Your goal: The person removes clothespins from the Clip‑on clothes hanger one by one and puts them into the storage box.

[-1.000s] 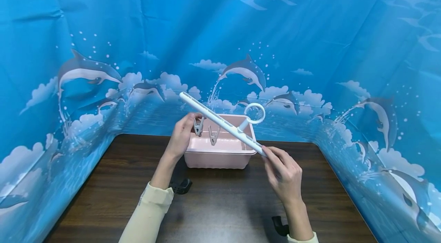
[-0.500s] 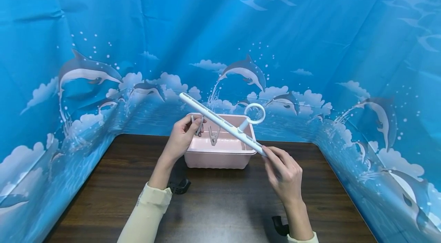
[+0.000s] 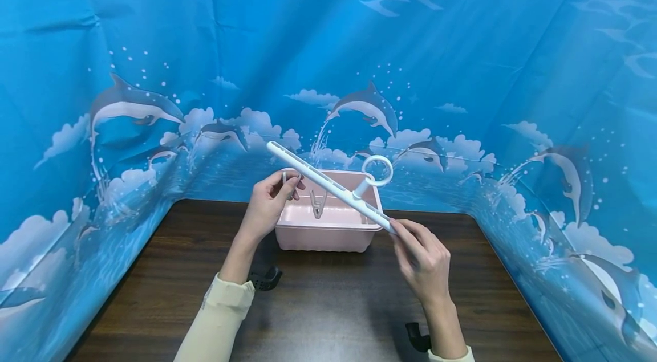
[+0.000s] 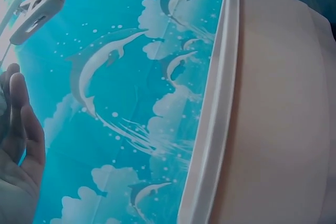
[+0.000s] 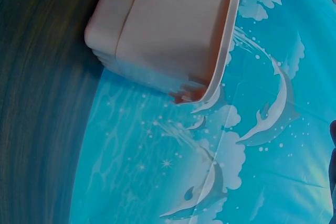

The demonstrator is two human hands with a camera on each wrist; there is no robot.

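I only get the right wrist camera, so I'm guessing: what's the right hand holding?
Observer: The right hand grips one end of a long, slotted, white plastic-looking bar.
Operator: Cool! Anything sticking out of it?
Observer: A round, white, plastic-looking ring, on a short stem.
Operator: Does anything show inside that pink, rectangular, plastic-looking tub?
Observer: A pale, V-shaped, plastic-looking clip shows against its inside; hanging or lying, I can't tell.

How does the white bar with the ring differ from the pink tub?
The white bar is long and narrow, while the pink tub is a broad, open-topped box. The bar slants in the air, gripped at one end by the right hand; the tub rests on the dark table. The bar has slots along it, whereas the tub's front wall has none. Both have rounded corners or ends.
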